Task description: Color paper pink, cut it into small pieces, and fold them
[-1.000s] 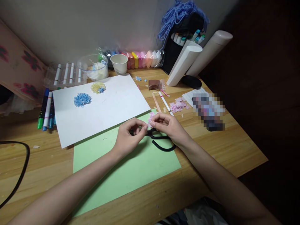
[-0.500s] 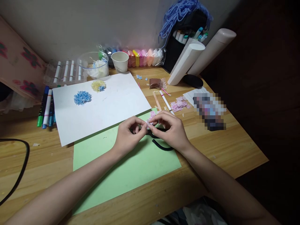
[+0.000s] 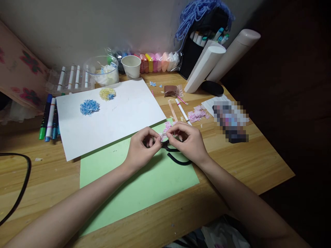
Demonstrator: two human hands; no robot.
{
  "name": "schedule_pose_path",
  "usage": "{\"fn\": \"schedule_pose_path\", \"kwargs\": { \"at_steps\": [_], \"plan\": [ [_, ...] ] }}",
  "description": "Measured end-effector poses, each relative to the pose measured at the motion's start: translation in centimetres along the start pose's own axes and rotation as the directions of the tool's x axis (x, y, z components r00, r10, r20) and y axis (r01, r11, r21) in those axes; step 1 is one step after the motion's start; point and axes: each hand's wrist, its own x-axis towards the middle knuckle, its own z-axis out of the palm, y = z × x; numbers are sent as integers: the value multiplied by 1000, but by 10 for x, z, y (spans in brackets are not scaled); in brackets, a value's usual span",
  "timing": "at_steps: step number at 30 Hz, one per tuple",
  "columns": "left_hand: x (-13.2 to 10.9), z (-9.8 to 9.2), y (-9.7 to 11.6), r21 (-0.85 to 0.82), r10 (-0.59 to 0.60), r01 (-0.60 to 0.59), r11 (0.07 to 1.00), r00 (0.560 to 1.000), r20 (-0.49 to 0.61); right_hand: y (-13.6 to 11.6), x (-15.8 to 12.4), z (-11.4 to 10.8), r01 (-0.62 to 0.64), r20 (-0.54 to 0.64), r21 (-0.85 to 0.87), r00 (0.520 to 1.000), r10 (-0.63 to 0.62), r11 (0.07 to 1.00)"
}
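My left hand (image 3: 144,144) is pinched closed over the green sheet (image 3: 129,186), its fingertips beside small pink and white paper bits (image 3: 167,128). Facing it, my right hand (image 3: 188,139) is pinched too, thumb and forefinger together, a small gap from the left fingertips. What either pinch holds is too small to make out. Black-handled scissors (image 3: 178,160) lie under my right hand, partly hidden. Behind, on a white sheet (image 3: 124,117), are a blue shredded clump (image 3: 89,107) and a yellow one (image 3: 108,94) with some blue.
A pink scrap pile (image 3: 198,114), a marker (image 3: 183,112) and a brown packet (image 3: 171,91) lie to the right. At the back stand a paper cup (image 3: 131,67), a clear bowl (image 3: 104,77) and a white tube (image 3: 205,70). Several pens (image 3: 50,119) lie at left.
My fingertips, close together before, have moved slightly apart, the right ones shifting right. More of the pink and white bits shows between them. The view has shifted slightly.
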Motion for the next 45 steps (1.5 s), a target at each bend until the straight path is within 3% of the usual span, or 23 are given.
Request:
{"fn": "schedule_pose_path", "kwargs": {
  "at_steps": [7, 15, 19, 23, 27, 31, 41, 45],
  "plan": [
    [-1, 0, 0, -5, 4, -4, 1000, 1000, -17, 1, 4, 0, -120, 0, 152, 993, 121, 981],
    [-1, -1, -1, -18, -13, 13, 1000, 1000, -24, 5, 2, 3, -157, 13, 207, 987, 157, 966],
    [-1, 0, 1, -15, -7, 7, 1000, 999, -34, 3, 0, 4, -73, -3, 117, 997, 74, 990],
    [-1, 1, 1, 4, -6, 7, 1000, 999, -43, -1, -2, 4, 93, 1, -57, 996, -93, 994],
    [-3, 0, 1, 40, -13, 15, 999, 999, -50, 0, -4, 2, 275, 14, -199, 961, -278, 941],
    [-4, 1, 2, 78, 3, 4, 997, 996, -84, 1, -6, 2, 361, -13, -304, 924, -383, 881],
    [-5, 2, 1, 152, 9, 3, 988, 997, -73, 2, -5, 2, 414, 62, -370, 904, -423, 832],
    [-4, 2, -1, 147, -9, 20, 989, 997, -80, 0, -6, 3, 373, 39, -318, 924, -380, 872]
  ]
}}
